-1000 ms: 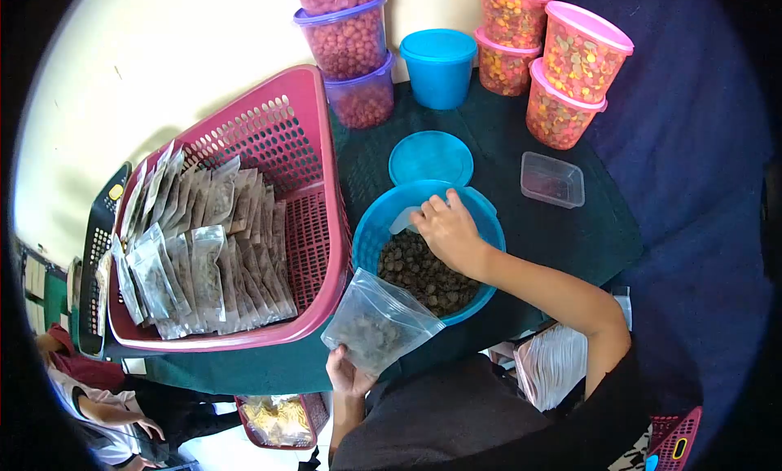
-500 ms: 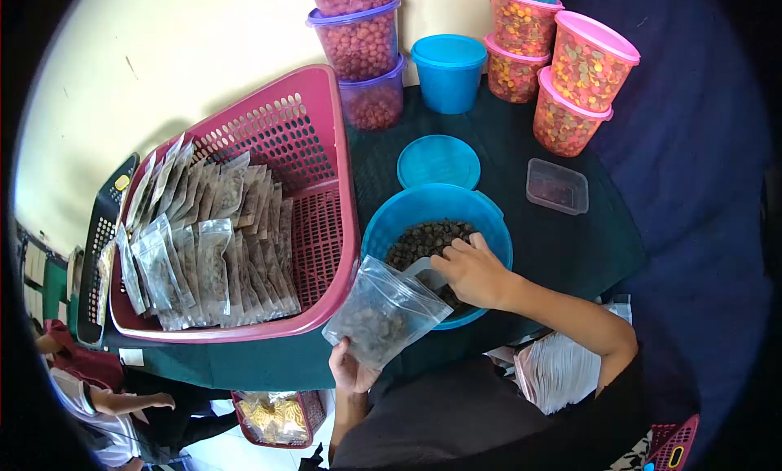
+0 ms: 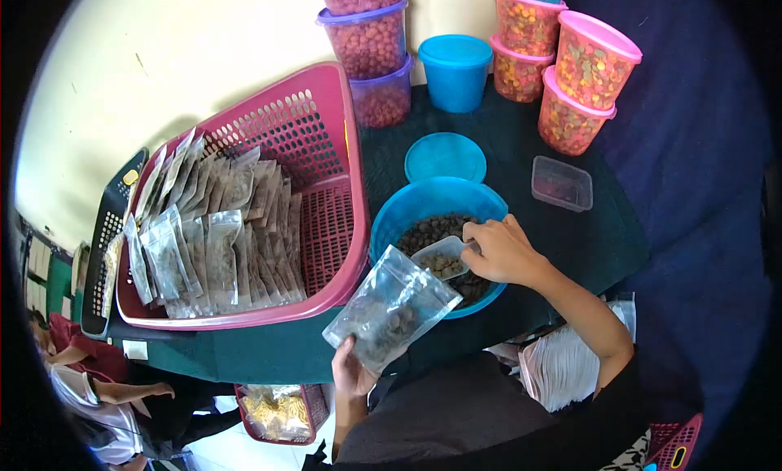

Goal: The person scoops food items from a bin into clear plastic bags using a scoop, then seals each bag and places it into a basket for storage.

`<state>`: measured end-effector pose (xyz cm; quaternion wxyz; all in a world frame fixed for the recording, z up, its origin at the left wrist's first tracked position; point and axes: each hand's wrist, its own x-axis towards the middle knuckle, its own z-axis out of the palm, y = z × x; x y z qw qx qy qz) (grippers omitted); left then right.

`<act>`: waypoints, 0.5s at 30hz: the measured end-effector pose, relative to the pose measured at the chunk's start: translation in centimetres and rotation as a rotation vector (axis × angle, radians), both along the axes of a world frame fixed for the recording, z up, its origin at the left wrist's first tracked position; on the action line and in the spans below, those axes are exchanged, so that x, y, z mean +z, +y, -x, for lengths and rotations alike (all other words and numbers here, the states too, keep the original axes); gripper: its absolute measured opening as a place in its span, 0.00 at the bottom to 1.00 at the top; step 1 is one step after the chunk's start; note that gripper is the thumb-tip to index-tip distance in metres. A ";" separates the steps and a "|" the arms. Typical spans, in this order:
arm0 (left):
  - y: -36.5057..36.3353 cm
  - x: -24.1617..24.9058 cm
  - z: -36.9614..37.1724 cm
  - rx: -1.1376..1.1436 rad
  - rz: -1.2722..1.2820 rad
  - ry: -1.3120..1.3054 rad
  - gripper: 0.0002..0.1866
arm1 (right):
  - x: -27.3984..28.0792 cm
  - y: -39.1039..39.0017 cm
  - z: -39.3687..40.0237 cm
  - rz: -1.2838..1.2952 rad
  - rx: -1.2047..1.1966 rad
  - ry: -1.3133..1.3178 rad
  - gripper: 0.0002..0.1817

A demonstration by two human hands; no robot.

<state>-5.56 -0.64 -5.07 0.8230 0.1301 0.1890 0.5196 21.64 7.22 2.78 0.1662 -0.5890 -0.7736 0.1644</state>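
My left hand grips the lower left side of a clear zip bag, which is tilted and partly filled with dark pieces. My right hand is closed on the end of a small translucent scoop with dark pieces in it. The scoop is over a blue tub that holds more small dark pieces. The bag's upper end overlaps the tub's near left rim in view. A blue lid lies just behind the tub.
A pink basket on the left holds rows of filled bags. Stacked tubs and pink-lidded tubs stand behind, with a closed blue tub between. A clear container sits right. Another person is at lower left.
My right hand has lifted the scoop and moved slightly right, away from the bag; dark pieces now show in the scoop. My left hand still holds the bag. The view has shifted slightly.
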 end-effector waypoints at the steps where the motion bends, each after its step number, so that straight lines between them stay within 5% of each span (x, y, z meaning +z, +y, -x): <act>1: -0.3 0.3 0.3 0.011 0.028 0.016 0.33 | 0.7 0.1 -0.2 -0.025 -0.018 0.020 0.11; 9: -0.9 3.4 0.0 0.034 0.090 0.186 0.29 | 3.8 1.9 -3.6 -0.032 -0.068 -0.014 0.13; 15: -0.8 3.1 -0.4 0.024 0.071 0.067 0.28 | 6.6 3.1 -4.5 0.076 -0.035 0.170 0.11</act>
